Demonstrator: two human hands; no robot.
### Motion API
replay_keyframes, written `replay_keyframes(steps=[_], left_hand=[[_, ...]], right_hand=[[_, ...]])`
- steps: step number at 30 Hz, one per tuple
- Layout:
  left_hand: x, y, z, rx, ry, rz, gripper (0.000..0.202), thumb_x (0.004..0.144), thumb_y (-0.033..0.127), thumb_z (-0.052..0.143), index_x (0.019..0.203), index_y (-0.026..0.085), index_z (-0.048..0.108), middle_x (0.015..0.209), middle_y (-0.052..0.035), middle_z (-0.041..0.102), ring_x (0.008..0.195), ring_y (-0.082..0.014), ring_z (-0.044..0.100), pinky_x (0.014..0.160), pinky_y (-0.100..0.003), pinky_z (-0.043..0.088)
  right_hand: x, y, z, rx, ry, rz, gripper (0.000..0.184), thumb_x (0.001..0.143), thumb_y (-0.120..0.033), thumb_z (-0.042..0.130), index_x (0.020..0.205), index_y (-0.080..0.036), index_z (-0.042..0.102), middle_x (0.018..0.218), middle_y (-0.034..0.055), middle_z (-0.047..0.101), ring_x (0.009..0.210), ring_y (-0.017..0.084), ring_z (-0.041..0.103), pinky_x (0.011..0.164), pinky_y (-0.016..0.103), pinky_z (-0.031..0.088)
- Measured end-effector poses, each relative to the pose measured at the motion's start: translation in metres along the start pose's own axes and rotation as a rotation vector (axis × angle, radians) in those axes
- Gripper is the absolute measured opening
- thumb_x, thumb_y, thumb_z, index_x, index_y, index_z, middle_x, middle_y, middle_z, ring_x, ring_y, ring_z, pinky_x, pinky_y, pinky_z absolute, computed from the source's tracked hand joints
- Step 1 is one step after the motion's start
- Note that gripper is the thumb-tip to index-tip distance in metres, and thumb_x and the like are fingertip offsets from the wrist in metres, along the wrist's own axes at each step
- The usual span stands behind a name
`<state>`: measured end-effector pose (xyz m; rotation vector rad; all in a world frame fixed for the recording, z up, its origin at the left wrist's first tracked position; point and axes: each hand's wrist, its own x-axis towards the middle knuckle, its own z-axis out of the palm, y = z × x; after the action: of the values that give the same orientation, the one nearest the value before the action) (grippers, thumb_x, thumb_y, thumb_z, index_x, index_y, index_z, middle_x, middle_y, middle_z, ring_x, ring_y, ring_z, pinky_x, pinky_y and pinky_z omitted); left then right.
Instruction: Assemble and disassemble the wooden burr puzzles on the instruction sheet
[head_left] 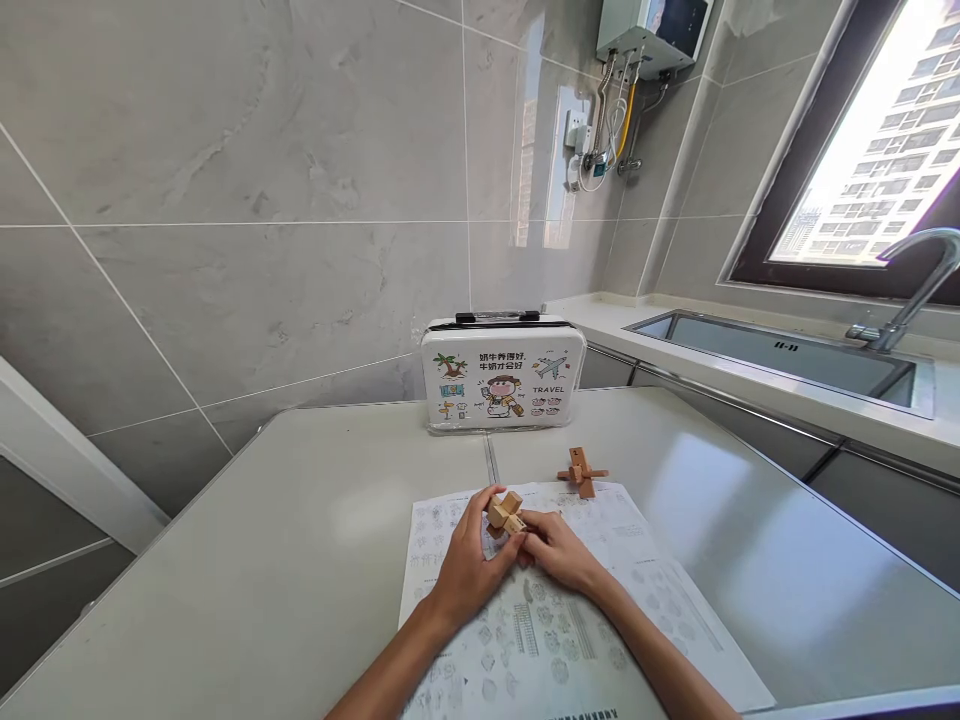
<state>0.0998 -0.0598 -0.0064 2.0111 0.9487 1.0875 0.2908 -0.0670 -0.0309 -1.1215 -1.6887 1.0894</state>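
A small pale wooden block puzzle is held between both hands above a printed instruction sheet that lies on the white table. My left hand grips the puzzle from the left with fingers curled over its top. My right hand pinches it from the right. A second, darker wooden cross-shaped puzzle rests at the sheet's far edge, apart from both hands.
A white cartoon-printed case stands against the tiled wall behind the table. To the right runs a counter with a steel sink and a tap under a window. A water heater hangs on the wall.
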Motion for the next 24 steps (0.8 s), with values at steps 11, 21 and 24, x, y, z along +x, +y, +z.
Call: replay_keyframes(steps=[11, 21, 24], left_hand=[[-0.002, -0.004, 0.001, 0.042, -0.039, 0.068, 0.073, 0.095, 0.029, 0.071, 0.158, 0.033, 0.036, 0.159, -0.0108, 0.047, 0.148, -0.0306, 0.046, 0.124, -0.053, 0.039], [0.002, -0.001, -0.004, -0.436, -0.265, -0.106, 0.071, 0.093, 0.047, 0.072, 0.155, 0.028, 0.043, 0.154, -0.014, 0.058, 0.141, -0.0329, 0.055, 0.122, -0.054, 0.04], [0.006, 0.0, -0.006, -0.507, -0.277, -0.118, 0.06, 0.091, 0.056, 0.074, 0.139, 0.024, 0.058, 0.143, -0.0134, 0.066, 0.134, -0.0329, 0.061, 0.117, -0.049, 0.045]], right_hand=[[0.0, -0.004, -0.006, 0.44, -0.128, 0.064, 0.046, 0.095, -0.064, 0.066, 0.091, -0.017, 0.068, 0.081, 0.0031, 0.065, 0.065, 0.016, 0.058, 0.06, 0.028, 0.046], [-0.004, -0.008, -0.012, 0.57, -0.27, 0.087, 0.044, 0.09, -0.063, 0.073, 0.087, -0.019, 0.066, 0.068, -0.0018, 0.059, 0.058, 0.013, 0.048, 0.061, 0.028, 0.039], [-0.006, -0.008, -0.012, 0.555, -0.31, 0.094, 0.044, 0.089, -0.062, 0.075, 0.086, -0.019, 0.065, 0.066, -0.0006, 0.062, 0.058, 0.014, 0.051, 0.06, 0.028, 0.04]])
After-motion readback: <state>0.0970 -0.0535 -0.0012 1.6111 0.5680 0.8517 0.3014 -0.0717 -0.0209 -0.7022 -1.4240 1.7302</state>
